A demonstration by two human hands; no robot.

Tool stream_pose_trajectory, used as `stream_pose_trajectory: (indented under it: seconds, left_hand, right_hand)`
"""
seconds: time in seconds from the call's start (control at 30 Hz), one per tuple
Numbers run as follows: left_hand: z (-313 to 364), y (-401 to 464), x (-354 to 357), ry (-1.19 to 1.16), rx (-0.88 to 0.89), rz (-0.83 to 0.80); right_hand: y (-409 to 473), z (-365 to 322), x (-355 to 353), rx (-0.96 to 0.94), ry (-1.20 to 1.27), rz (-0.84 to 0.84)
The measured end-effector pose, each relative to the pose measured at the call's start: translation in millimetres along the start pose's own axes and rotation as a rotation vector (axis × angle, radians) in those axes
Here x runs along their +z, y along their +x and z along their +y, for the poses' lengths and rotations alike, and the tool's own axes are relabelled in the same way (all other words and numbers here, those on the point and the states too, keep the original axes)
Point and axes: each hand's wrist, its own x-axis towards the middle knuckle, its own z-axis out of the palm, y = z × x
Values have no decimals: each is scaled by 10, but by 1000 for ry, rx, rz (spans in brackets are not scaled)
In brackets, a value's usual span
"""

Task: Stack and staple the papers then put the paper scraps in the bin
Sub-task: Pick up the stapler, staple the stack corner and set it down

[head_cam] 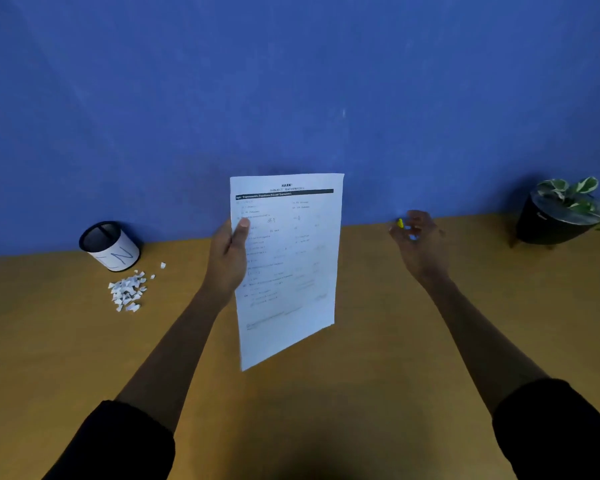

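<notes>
My left hand (227, 258) grips the left edge of a printed paper stack (288, 265) and holds it upright above the wooden table (361, 341). My right hand (418, 242) hovers to the right of the papers, fingers curled around a small yellow stapler (400, 223), of which only a tip shows. A pile of white paper scraps (128, 291) lies on the table at the left. Just behind the scraps stands the bin (109, 244), a black mesh cup with a white label.
A blue wall (291, 98) rises directly behind the table's far edge. A black pot with a green-and-white plant (558, 216) stands at the far right. One or two stray scraps (163, 265) lie near the bin.
</notes>
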Motion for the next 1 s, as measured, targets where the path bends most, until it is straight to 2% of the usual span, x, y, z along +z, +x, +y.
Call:
stream_pose_trajectory:
  seconds: [0.2,0.77,1.0]
  left_hand:
    - [-9,162,30,29,19,-15]
    - [-114,513,131,52,9,-14]
    - [-165,585,187,37,4,-7]
  right_hand:
    - [299,238,56,64,-94,43]
    - [910,888,405,232,-432,-39]
    - [1064,1063,527,253,-508,-17]
